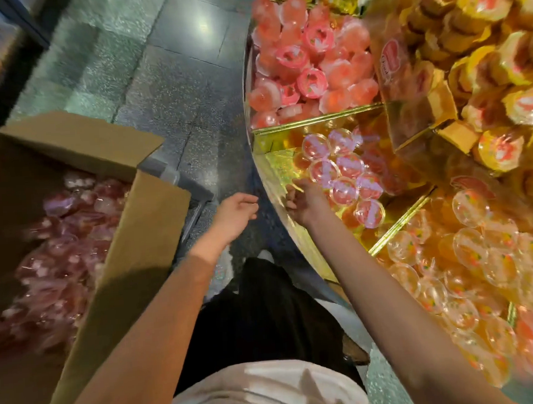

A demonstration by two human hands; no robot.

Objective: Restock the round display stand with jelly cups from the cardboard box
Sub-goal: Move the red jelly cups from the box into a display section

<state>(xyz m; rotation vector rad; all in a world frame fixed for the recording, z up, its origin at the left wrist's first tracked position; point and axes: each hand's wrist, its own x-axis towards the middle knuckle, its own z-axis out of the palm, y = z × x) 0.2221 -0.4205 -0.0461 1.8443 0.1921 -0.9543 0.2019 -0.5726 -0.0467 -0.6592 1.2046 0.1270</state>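
Note:
An open cardboard box (148, 227) on the left holds several purple-lidded jelly cups (58, 233). On the right is the round display stand (275, 170), gold-lined and split into wedge compartments. Its middle compartment holds several purple-lidded jelly cups (341, 169) over a partly bare gold floor. My right hand (302, 201) hovers at that compartment's rim beside the cups, fingers loosely curled, holding nothing I can see. My left hand (237, 211) hangs over the floor between box and stand, relaxed and empty.
A neighbouring compartment is heaped with pink cups (306, 65), another with clear orange cups (469, 270). An upper tier carries yellow cups (500, 62). Grey tiled floor (170, 82) runs between box and stand. My dark trousers fill the bottom middle.

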